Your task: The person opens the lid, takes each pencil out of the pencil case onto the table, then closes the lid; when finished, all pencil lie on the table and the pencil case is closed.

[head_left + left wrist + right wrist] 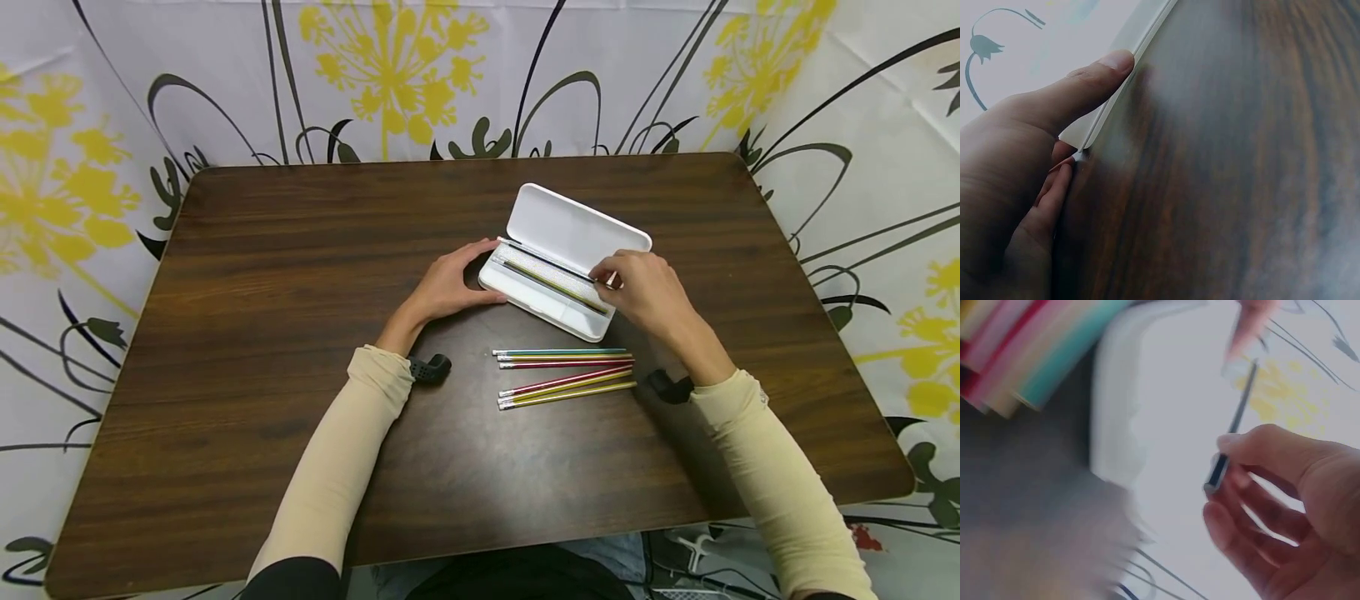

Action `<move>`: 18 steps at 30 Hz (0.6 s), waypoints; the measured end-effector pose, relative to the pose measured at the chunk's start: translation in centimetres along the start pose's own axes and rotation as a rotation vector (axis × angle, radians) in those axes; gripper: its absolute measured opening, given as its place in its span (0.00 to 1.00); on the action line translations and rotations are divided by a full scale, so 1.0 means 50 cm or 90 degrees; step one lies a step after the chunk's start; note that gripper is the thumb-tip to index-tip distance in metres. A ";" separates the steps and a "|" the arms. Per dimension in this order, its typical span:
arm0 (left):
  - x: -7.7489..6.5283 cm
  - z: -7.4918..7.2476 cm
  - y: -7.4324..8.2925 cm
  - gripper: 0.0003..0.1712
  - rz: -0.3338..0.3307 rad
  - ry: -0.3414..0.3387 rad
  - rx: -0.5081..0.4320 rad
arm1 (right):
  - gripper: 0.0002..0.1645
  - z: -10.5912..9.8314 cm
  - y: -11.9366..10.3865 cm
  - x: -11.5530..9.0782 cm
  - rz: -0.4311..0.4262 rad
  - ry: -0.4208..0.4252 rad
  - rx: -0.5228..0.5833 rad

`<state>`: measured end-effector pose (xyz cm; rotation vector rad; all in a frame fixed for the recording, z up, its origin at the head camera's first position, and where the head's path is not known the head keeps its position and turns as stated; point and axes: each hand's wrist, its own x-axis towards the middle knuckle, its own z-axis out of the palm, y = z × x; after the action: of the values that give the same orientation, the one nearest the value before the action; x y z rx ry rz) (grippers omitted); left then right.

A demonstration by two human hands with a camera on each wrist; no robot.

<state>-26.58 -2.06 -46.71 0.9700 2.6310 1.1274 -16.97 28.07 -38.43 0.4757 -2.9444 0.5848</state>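
A white pencil case lies with its lid raised on the dark table. My left hand grips the case's left end, thumb along the front side and fingers at the back; in the left wrist view the thumb presses the case edge. Above the case's right half, my right hand pinches a dark pencil near one end between thumb and fingers. That pencil slants across the case, its far end close to my left fingertips. A yellow-and-dark pencil lies inside the tray.
In front of the case, several pencils in teal, red and yellow lie loosely in two groups, eraser ends to the left. The brown wooden table meets a flower-patterned cloth at its back and sides.
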 end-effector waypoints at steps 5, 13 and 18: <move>-0.002 0.003 -0.002 0.53 0.001 0.005 -0.007 | 0.07 -0.054 -0.008 0.002 -0.041 0.116 -0.005; -0.004 0.007 -0.005 0.53 0.001 -0.001 -0.008 | 0.07 -0.067 -0.016 -0.015 -0.064 0.123 -0.015; 0.002 0.003 -0.001 0.53 0.005 0.005 -0.009 | 0.07 -0.069 -0.015 -0.041 -0.077 0.148 -0.018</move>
<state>-26.61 -1.93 -46.85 0.9771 2.6245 1.1522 -14.66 29.35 -35.30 0.5378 -2.6797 0.5443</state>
